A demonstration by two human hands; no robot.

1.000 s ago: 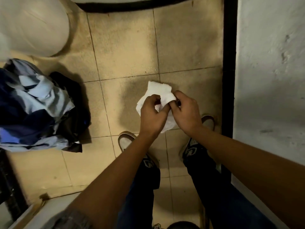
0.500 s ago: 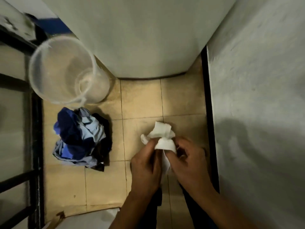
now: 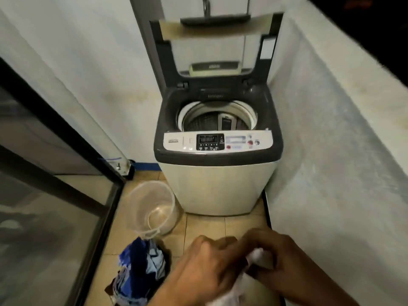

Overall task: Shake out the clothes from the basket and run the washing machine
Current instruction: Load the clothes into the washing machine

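Straight ahead, a top-loading washing machine [image 3: 217,151] stands far, lid raised. Near left: a clear plastic basket [image 3: 152,210] and blue clothes pile [image 3: 141,274]. Nearest, left hand [image 3: 205,268] and right hand [image 3: 280,259] both grip a white cloth [image 3: 256,257].

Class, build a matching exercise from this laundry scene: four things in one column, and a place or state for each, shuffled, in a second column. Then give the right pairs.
Things
1. washing machine lid
2. clear plastic basket
3. white cloth
4. pile of blue clothes

Places or states
A. held between both hands
B. raised open
C. heaped on the floor tiles
D. standing empty beside the washing machine

Pairs: 1-B, 2-D, 3-A, 4-C
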